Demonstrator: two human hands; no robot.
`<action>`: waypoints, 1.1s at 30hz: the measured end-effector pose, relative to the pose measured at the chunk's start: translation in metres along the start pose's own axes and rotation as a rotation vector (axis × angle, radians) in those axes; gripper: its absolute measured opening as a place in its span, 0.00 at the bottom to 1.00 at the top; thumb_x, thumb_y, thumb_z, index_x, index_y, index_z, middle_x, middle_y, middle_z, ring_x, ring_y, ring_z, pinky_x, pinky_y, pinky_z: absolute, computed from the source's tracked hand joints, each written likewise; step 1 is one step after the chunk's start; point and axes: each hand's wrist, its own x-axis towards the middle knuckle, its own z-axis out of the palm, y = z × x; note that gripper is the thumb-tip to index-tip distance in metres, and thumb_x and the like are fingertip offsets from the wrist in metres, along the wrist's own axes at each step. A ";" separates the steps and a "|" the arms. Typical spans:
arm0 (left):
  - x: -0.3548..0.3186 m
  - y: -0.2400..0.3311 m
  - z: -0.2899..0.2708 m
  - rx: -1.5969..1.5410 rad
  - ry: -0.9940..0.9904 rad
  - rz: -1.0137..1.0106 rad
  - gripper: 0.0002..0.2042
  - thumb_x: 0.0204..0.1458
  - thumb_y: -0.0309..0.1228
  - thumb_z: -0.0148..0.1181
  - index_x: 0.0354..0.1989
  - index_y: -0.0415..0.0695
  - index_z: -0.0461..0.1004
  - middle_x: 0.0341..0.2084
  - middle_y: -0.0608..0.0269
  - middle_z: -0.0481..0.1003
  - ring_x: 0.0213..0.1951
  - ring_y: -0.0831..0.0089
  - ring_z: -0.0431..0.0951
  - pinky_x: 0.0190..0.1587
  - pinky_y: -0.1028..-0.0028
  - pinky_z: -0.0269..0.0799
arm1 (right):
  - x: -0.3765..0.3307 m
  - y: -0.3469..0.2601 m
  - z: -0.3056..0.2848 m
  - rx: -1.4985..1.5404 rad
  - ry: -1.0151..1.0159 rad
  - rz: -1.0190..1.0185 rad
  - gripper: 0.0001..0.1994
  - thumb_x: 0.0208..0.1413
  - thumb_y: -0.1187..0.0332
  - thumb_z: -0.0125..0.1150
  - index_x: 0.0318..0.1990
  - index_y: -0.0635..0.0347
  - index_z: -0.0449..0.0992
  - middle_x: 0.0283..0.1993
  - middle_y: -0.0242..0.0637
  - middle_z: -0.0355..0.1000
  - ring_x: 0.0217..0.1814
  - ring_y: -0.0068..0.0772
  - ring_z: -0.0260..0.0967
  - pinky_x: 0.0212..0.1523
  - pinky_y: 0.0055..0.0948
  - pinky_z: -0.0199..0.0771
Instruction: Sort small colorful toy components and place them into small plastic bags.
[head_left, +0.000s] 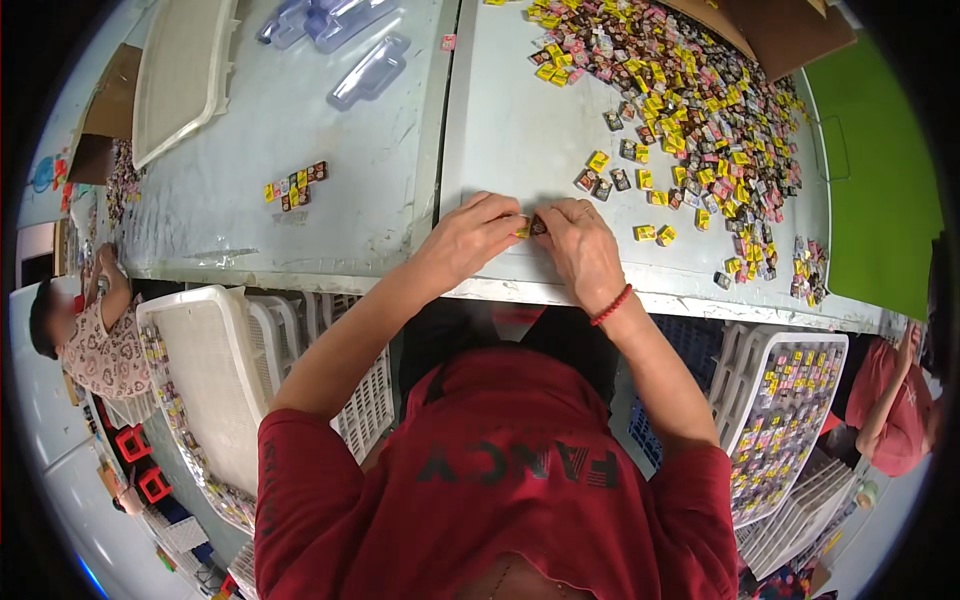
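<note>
Yellow block (522, 229) and brown block (540, 227), one each, mid-frame: small, squarish, printed faces. Left hand (470, 238) pinches the yellow, right hand (582, 246) the brown; other fingers curled. Whether the blocks touch: cannot tell. Table edge (505, 291) just below both hands; table seam (446, 120) runs upward from near the left hand. White tabletop (520, 130) lies between hands and loose pile (690, 110), upper right, too many to count. Left of centre: one block cluster (297, 187).

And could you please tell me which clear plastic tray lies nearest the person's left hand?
The single tray lying apart on the table, closer to the left hand; the other clear trays overlap near the picture's top edge.
</note>
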 end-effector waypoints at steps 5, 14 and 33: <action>0.000 -0.005 -0.003 0.052 0.084 0.035 0.11 0.39 0.25 0.67 0.33 0.39 0.77 0.39 0.62 0.73 0.42 0.63 0.72 0.43 0.70 0.72 | -0.006 -0.006 0.011 0.089 0.128 0.016 0.14 0.41 0.78 0.67 0.39 0.64 0.76 0.40 0.44 0.73 0.42 0.46 0.72 0.41 0.36 0.75; -0.003 -0.009 0.000 0.008 0.177 -0.144 0.10 0.39 0.27 0.68 0.32 0.40 0.78 0.39 0.61 0.74 0.44 0.60 0.72 0.45 0.67 0.70 | -0.010 -0.003 0.023 0.112 0.295 0.023 0.12 0.43 0.78 0.67 0.38 0.64 0.77 0.39 0.43 0.73 0.37 0.43 0.73 0.36 0.32 0.76; -0.011 0.008 -0.015 0.159 -0.033 -0.196 0.30 0.47 0.37 0.64 0.57 0.36 0.64 0.58 0.53 0.64 0.61 0.51 0.60 0.60 0.58 0.58 | -0.025 -0.008 0.015 -0.020 0.386 -0.061 0.13 0.45 0.74 0.64 0.41 0.63 0.76 0.43 0.40 0.72 0.49 0.44 0.68 0.51 0.43 0.65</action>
